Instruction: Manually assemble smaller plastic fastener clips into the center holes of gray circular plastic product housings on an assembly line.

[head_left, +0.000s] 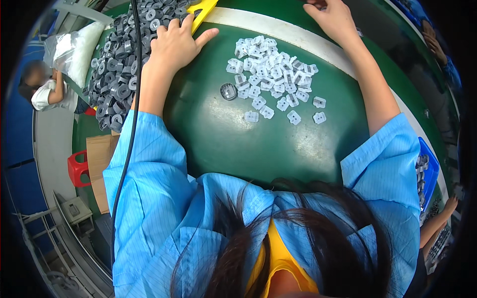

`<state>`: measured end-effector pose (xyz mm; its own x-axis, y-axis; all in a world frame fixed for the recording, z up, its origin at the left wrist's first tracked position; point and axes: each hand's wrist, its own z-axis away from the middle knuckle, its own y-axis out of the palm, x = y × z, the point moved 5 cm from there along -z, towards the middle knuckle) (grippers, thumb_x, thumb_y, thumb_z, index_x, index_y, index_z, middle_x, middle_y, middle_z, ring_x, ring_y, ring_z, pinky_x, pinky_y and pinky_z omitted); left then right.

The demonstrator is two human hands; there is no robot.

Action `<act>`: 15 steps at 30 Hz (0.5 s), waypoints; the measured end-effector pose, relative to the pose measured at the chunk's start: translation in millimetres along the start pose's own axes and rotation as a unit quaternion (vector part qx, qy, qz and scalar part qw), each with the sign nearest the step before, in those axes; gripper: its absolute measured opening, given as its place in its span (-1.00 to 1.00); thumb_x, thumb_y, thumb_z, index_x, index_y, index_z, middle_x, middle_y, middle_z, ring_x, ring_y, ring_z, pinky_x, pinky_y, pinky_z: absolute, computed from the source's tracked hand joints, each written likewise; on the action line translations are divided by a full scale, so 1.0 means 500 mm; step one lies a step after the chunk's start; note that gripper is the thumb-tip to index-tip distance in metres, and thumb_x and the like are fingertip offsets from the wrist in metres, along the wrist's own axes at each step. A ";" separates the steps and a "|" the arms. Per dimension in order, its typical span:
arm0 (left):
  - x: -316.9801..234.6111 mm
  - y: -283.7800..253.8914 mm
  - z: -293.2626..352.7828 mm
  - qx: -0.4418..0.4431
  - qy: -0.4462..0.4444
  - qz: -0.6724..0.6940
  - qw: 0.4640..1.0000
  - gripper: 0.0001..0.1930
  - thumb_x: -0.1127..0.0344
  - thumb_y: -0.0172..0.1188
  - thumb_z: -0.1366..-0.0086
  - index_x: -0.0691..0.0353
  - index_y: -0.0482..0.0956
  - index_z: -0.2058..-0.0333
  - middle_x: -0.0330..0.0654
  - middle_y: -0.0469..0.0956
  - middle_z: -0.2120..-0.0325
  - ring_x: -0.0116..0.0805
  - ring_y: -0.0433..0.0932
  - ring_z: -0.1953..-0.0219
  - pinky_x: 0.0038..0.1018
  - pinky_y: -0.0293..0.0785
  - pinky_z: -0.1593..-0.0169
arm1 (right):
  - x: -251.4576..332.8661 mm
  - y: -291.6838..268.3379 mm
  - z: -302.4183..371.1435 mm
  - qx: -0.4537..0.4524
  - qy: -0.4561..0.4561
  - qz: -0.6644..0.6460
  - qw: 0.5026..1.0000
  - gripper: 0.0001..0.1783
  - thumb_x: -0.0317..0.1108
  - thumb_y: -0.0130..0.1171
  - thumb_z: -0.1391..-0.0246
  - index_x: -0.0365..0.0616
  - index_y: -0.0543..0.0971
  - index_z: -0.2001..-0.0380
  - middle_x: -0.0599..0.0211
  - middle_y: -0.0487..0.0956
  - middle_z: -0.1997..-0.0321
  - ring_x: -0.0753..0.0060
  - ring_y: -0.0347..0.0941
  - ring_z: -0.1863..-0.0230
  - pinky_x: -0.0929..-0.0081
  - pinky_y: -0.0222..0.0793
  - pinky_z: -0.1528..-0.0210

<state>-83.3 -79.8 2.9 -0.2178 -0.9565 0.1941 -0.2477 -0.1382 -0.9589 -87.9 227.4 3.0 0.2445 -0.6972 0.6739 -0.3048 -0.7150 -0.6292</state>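
Note:
My left hand (174, 45) rests at the right edge of a heap of grey ring-shaped plastic parts (112, 74), beside a yellow tray (202, 16). Its fingers are spread, with the thumb pointing right, and no part shows in its grip. At the upper edge of the view my right hand (332, 19) reaches over the white strip (298, 37). Its fingers are curled and partly cut off, so what they hold is hidden. Between my arms lies a loose pile of small clear plastic pieces (276, 69). One dark round part (228, 92) sits at the pile's left side.
A black cable (134, 99) hangs down past my left arm. Clear bags (79, 52), a cardboard box (99, 169) and a red stool (78, 169) are at left, near another person (47, 89). A blue bin (430, 171) and other people's arms (437, 223) are at right.

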 end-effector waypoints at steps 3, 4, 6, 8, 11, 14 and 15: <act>-0.005 0.003 -0.003 -0.001 -0.007 -0.020 1.000 -0.19 -0.45 -0.05 -0.20 0.05 0.35 -0.22 0.13 0.48 -0.01 0.24 0.42 -0.04 -0.04 0.43 -0.06 | 0.050 0.035 0.023 0.115 -0.017 -0.044 0.992 -0.70 -0.42 0.17 0.04 -0.23 0.59 0.18 0.11 0.59 0.26 0.34 0.53 0.25 0.42 0.45 0.16; -0.008 0.003 -0.004 -0.002 -0.007 -0.032 0.999 -0.19 -0.44 -0.05 -0.21 0.07 0.35 -0.22 0.15 0.49 0.01 0.22 0.44 -0.04 -0.05 0.43 -0.06 | 0.064 0.052 0.034 0.148 -0.048 -0.063 0.986 -0.72 -0.42 0.17 0.03 -0.23 0.59 0.19 0.09 0.58 0.24 0.30 0.53 0.26 0.39 0.45 0.16; -0.005 0.008 -0.010 0.010 -0.010 0.015 1.000 -0.20 -0.42 -0.05 -0.23 0.13 0.37 -0.19 0.17 0.51 0.07 0.13 0.50 0.00 -0.09 0.45 -0.04 | 0.116 0.078 0.066 0.185 -0.207 -0.070 0.958 -0.73 -0.40 0.12 -0.01 -0.22 0.60 0.19 0.07 0.58 0.19 0.17 0.51 0.18 0.31 0.42 0.08; -0.005 0.006 -0.011 -0.001 -0.003 0.020 1.000 -0.20 -0.41 -0.05 -0.23 0.16 0.37 -0.18 0.17 0.52 0.09 0.09 0.52 0.01 -0.10 0.45 -0.03 | 0.129 0.113 0.087 0.264 -0.266 -0.100 0.922 -0.73 -0.39 0.07 -0.06 -0.19 0.61 0.17 0.10 0.58 0.14 0.07 0.41 0.00 0.24 0.28 -0.11; -0.016 0.011 -0.015 -0.029 0.004 0.009 1.000 -0.21 -0.41 -0.04 -0.23 0.14 0.38 -0.18 0.16 0.51 0.07 0.11 0.51 0.00 -0.09 0.45 0.00 | 0.131 0.094 0.080 0.271 -0.228 -0.027 0.935 -0.70 -0.29 0.10 -0.10 -0.24 0.61 0.19 0.04 0.62 0.22 0.08 0.51 0.15 0.27 0.40 0.03; -0.021 0.011 -0.019 -0.031 -0.007 -0.001 0.999 -0.25 -0.39 -0.04 -0.24 0.14 0.41 -0.13 0.13 0.53 0.08 0.09 0.53 0.02 -0.11 0.46 0.02 | 0.103 0.073 0.069 0.297 -0.073 -0.052 0.951 -0.80 -0.38 0.28 0.04 -0.23 0.61 0.33 0.31 0.62 0.45 0.52 0.51 0.42 0.47 0.42 0.32; -0.021 0.010 -0.020 -0.028 -0.013 -0.004 1.000 -0.26 -0.39 -0.04 -0.24 0.14 0.43 -0.11 0.11 0.54 0.09 0.08 0.53 0.03 -0.12 0.46 0.03 | 0.093 0.049 0.061 0.305 -0.046 -0.004 0.951 -0.72 -0.26 0.23 -0.01 -0.27 0.62 0.31 0.16 0.63 0.42 0.34 0.55 0.39 0.40 0.45 0.28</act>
<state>-91.6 -67.9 -1.6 -0.1911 -0.9620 0.1950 -0.3013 -0.1316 -0.9444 -55.7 175.8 7.1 0.3333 -0.6726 0.6607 0.2819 -0.5976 -0.7506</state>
